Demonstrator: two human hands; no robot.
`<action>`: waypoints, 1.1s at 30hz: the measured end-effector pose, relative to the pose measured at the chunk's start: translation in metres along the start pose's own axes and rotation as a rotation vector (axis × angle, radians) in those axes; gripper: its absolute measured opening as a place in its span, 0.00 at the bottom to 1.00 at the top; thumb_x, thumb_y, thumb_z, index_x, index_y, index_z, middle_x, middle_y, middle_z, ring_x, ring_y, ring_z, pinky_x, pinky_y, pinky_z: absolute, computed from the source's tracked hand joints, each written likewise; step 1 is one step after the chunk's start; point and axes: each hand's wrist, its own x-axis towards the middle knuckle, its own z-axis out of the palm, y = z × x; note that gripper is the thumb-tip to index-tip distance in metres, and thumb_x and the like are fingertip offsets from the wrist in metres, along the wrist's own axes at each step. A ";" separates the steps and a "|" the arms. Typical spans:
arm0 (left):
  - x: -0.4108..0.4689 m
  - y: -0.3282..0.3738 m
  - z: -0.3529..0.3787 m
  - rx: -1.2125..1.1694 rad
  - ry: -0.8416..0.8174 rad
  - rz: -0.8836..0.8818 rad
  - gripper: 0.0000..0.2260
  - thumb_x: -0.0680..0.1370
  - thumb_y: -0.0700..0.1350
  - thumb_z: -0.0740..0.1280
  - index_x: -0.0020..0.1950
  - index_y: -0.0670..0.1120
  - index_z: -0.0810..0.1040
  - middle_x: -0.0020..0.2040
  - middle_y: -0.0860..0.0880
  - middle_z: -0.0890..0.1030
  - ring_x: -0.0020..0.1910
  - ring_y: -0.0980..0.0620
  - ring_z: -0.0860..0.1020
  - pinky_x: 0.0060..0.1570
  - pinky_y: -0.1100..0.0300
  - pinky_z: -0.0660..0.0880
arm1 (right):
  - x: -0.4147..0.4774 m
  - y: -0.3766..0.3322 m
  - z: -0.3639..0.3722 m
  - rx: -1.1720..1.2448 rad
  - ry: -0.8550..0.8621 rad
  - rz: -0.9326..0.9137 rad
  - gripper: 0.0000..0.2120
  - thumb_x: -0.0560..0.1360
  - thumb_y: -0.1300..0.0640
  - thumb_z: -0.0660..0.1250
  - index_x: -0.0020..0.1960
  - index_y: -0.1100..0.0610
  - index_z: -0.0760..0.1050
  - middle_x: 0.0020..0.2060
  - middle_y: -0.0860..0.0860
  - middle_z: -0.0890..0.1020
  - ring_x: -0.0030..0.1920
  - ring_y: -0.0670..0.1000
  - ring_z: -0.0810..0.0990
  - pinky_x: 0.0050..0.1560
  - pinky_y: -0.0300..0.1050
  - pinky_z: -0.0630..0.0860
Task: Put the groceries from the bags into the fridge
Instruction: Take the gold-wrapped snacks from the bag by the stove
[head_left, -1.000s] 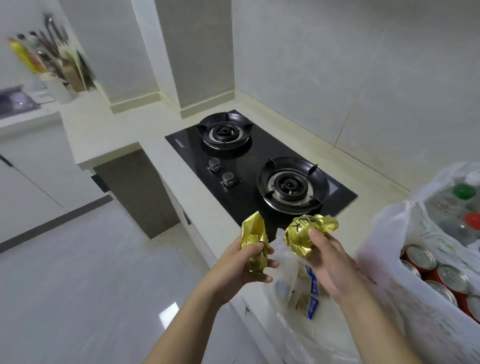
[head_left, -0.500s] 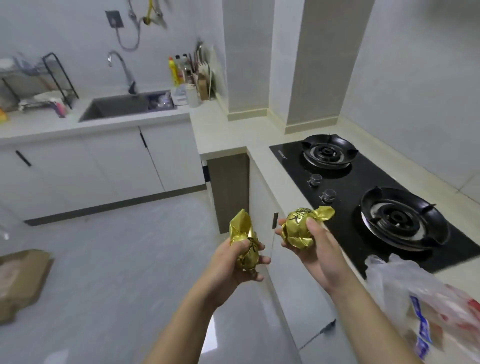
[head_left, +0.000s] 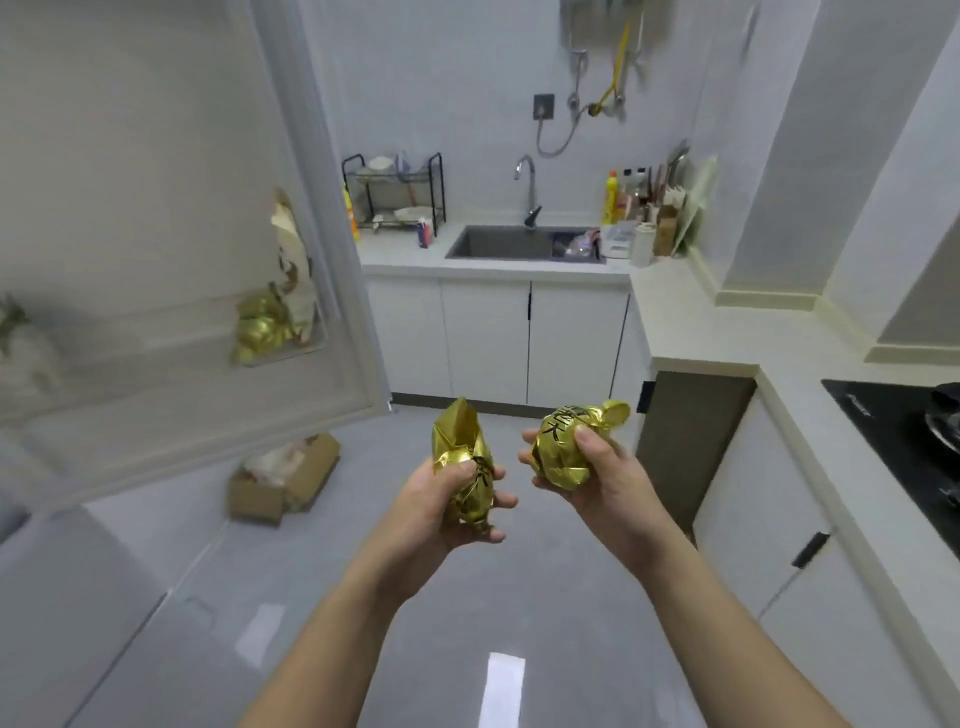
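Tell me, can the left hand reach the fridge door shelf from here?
Probably yes: the fridge door stands open, and nothing lies between the left hand and its shelf, where gold packets sit.

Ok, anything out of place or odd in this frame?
Only the open brown cardboard box on the grey floor by the open white fridge door, flaps splayed and askew. The crinkled gold foil packets in the left hand and right hand look intact; nothing spilled.
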 end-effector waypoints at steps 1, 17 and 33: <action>-0.002 0.009 -0.010 -0.004 0.020 0.024 0.16 0.74 0.47 0.64 0.59 0.41 0.72 0.51 0.42 0.78 0.47 0.45 0.81 0.35 0.53 0.78 | 0.009 -0.001 0.013 0.001 -0.044 0.001 0.25 0.77 0.46 0.64 0.65 0.64 0.71 0.57 0.58 0.82 0.58 0.59 0.81 0.53 0.47 0.79; -0.006 0.210 -0.141 0.371 0.537 0.413 0.05 0.82 0.41 0.60 0.54 0.40 0.72 0.48 0.43 0.80 0.35 0.50 0.83 0.36 0.59 0.82 | 0.151 -0.095 0.226 -0.521 -0.397 -0.309 0.22 0.71 0.45 0.68 0.55 0.61 0.76 0.45 0.58 0.82 0.47 0.59 0.83 0.53 0.62 0.79; 0.090 0.247 -0.236 0.628 0.431 -0.404 0.10 0.82 0.42 0.63 0.49 0.35 0.71 0.47 0.39 0.77 0.46 0.37 0.80 0.49 0.41 0.80 | 0.226 -0.092 0.357 -1.838 -0.419 -0.197 0.12 0.77 0.50 0.65 0.42 0.59 0.71 0.37 0.53 0.74 0.32 0.51 0.74 0.34 0.42 0.74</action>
